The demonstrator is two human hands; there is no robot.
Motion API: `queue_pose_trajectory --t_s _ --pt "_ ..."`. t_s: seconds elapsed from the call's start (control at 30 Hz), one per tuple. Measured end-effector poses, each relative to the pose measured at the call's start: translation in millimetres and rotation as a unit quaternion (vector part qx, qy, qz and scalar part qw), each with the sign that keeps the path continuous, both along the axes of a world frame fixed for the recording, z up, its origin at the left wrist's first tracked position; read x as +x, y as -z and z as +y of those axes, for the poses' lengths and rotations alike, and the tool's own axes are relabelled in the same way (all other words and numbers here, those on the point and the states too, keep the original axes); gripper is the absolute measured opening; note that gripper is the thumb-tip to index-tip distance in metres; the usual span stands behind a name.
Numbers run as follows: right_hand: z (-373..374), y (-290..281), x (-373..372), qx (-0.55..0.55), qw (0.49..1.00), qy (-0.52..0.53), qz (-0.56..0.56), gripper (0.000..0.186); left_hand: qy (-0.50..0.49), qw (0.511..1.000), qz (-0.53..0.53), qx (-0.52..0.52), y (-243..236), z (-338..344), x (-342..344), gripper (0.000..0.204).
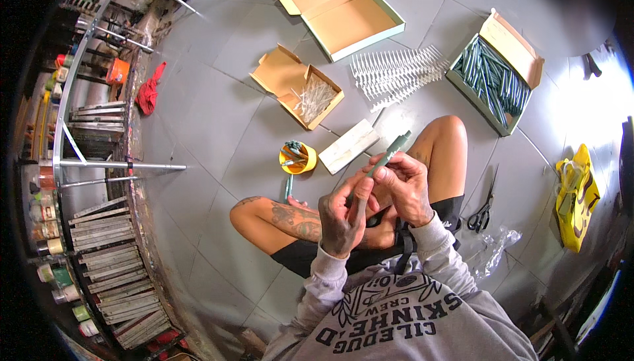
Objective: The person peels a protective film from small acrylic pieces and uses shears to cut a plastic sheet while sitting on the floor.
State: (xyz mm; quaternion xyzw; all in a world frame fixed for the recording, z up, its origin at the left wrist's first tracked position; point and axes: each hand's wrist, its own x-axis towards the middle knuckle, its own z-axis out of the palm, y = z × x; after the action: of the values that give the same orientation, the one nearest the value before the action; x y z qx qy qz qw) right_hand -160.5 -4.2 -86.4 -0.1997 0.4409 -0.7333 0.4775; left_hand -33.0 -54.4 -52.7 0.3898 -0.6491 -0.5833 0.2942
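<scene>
Both my hands are closed on a green pen (397, 144) with a small white print, held at a slant above my crossed legs. My left hand (345, 212) grips its lower end, with the fingertips partly hidden. Higher up on the barrel, my right hand (407, 186) pinches it between thumb and fingers. Just beyond my hands lies a pale rectangular block (349, 146). A yellow cup (298, 170) with dark green pen parts stands to its left. Another green piece (288, 188) is beside my left knee.
Farther off are an open carton (276, 75) of thin clear tubes, rows of white clip-like parts (396, 73), a bigger open box (389, 31) and a box (477, 108) of dark green barrels. Scissors (485, 210) and a yellow bag (576, 196) lie right. A metal frame (132, 164) stands left.
</scene>
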Motion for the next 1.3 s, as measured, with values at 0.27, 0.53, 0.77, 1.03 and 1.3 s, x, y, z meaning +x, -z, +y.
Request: queue_pose_trajectory --t_s 0.27,0.53,0.77,1.03,1.3 --pt "22.4 -22.3 -4.8 0.029 0.996 0.009 0.085 0.031 -0.017 0.983 0.004 -0.184 -20.9 30.4 -4.1 0.024" --pt "24.3 -50.8 -7.9 0.016 0.995 0.011 0.094 0.058 0.007 0.974 -0.041 -0.224 -29.8 44.5 11.7 0.024" --pt "17.1 -47.5 -25.2 -0.12 0.988 -0.057 -0.076 0.066 0.021 0.996 0.077 0.033 -57.9 46.6 10.5 0.038" --pt "28.1 -146.6 -69.7 -0.242 0.755 -0.111 0.6 0.037 0.147 0.969 0.089 0.175 -106.2 31.1 33.4 0.041" --pt "40.5 -180.0 -74.7 -0.244 0.749 -0.227 0.572 0.019 0.324 0.927 0.081 0.169 -138.5 17.2 59.0 0.044"
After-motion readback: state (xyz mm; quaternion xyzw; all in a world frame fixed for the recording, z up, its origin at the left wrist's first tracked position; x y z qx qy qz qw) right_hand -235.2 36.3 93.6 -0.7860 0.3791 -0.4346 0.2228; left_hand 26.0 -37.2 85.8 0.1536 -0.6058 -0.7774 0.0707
